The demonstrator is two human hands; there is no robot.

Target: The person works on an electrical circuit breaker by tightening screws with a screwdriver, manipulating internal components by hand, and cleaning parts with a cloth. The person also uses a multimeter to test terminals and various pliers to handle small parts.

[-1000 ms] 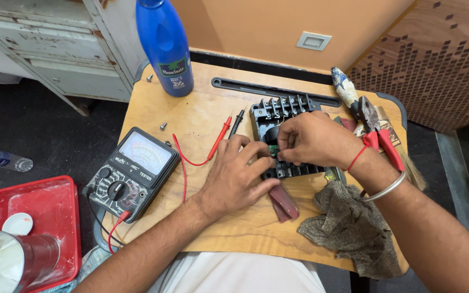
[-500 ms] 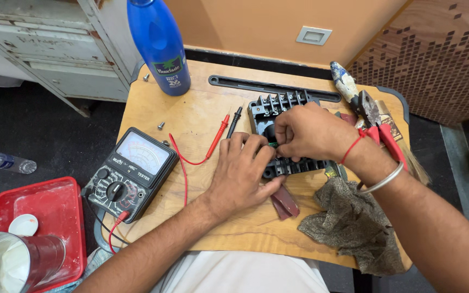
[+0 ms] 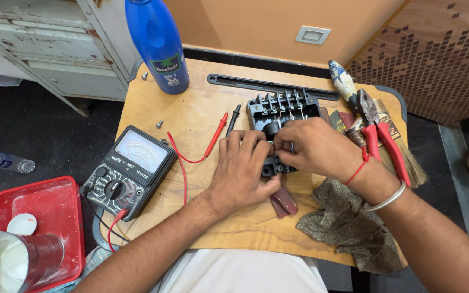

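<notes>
- Head view, item: a black terminal block (image 3: 282,111), ribbed and wired, was set flat on the wooden board (image 3: 202,108), its near half covered by both hands.
- Left hand (image 3: 242,168): laid palm down on the block's near left edge, fingers curled against it, pressing rather than clasping.
- Right hand (image 3: 313,147): closed in a pinch at the block's middle; the pinched part was hidden, so it could not be told.
- Handling, as judged: stiff moulded plastic, light, apt to slide on the board; thin wires and terminals fragile. Best held by the outer side walls.
- Left of the left hand: red test probe (image 3: 216,134), black test probe (image 3: 233,119), analogue multimeter (image 3: 130,172); beyond it, a blue bottle (image 3: 157,43).
- Right of the right hand: red-handled pliers (image 3: 378,133); nearer the body, a rag (image 3: 348,228).
- Against the earlier frame: both hands were kept on the block, the right one drawn slightly nearer the left; meter and probes were left unmoved.
</notes>
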